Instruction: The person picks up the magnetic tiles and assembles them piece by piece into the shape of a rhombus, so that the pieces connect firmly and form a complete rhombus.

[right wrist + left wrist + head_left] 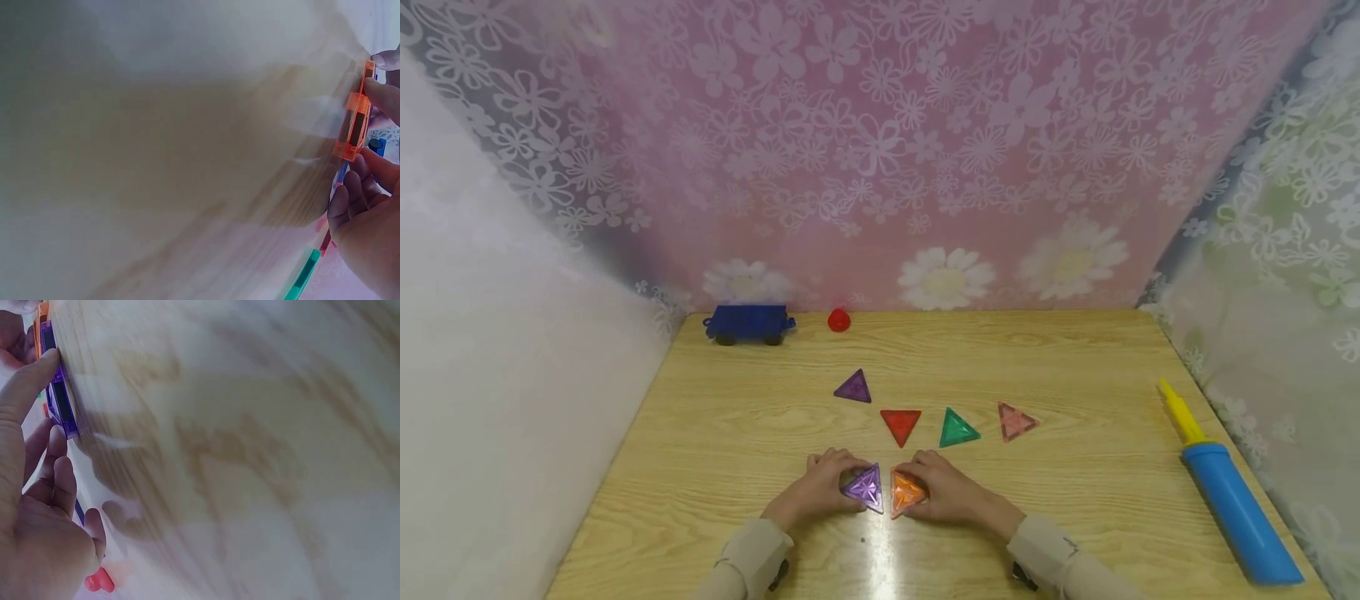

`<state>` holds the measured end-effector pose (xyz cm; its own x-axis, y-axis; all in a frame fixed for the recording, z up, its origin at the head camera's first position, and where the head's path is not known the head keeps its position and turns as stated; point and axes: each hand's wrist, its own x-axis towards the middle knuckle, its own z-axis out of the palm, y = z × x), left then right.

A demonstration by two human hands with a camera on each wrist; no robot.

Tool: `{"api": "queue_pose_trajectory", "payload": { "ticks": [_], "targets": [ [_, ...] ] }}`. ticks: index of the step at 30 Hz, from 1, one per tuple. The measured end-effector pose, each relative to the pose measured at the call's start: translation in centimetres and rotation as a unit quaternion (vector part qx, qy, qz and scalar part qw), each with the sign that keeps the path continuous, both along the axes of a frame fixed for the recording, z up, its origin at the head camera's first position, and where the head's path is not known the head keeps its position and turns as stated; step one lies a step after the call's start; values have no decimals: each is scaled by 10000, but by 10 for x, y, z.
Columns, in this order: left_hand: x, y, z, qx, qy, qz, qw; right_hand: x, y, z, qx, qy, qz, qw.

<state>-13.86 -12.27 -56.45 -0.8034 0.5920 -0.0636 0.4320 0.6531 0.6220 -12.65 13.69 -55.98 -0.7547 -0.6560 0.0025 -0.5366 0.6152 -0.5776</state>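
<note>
Near the table's front, my left hand point(829, 486) pinches a light purple triangular tile point(867, 488) between thumb and fingers. Facing it, my right hand point(946, 490) pinches an orange triangular tile point(906, 493). A narrow gap separates the two tiles in the head view. The left wrist view shows the purple tile's edge point(63, 400) with the thumb on it. In the right wrist view, the orange tile's edge point(354, 125) sits between thumb and fingers. Beyond the hands lie a red triangle point(900, 426), a green triangle point(958, 428), a pink triangle point(1017, 422) and a dark purple triangle point(853, 387).
A blue toy wagon point(749, 323) stands at the back left, with a small red object point(838, 320) to its right. Along the right edge lies a blue hand pump point(1242, 510) with a yellow nozzle. Flowered cloth point(925, 167) borders the wooden table point(700, 450).
</note>
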Motion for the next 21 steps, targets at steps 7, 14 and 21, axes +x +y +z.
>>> {"api": "queue_pose_trajectory", "payload": {
  "ticks": [7,14,21],
  "targets": [
    [1,7,0,-32,-126,-74,9999,0,-3,1,-69,-76,91,9999],
    [3,8,2,-64,-73,-54,9999,-1,-4,3,-43,-24,103,9999],
    [9,4,0,-6,31,112,9999,0,-4,1,22,8,137,9999]
  ]
}}
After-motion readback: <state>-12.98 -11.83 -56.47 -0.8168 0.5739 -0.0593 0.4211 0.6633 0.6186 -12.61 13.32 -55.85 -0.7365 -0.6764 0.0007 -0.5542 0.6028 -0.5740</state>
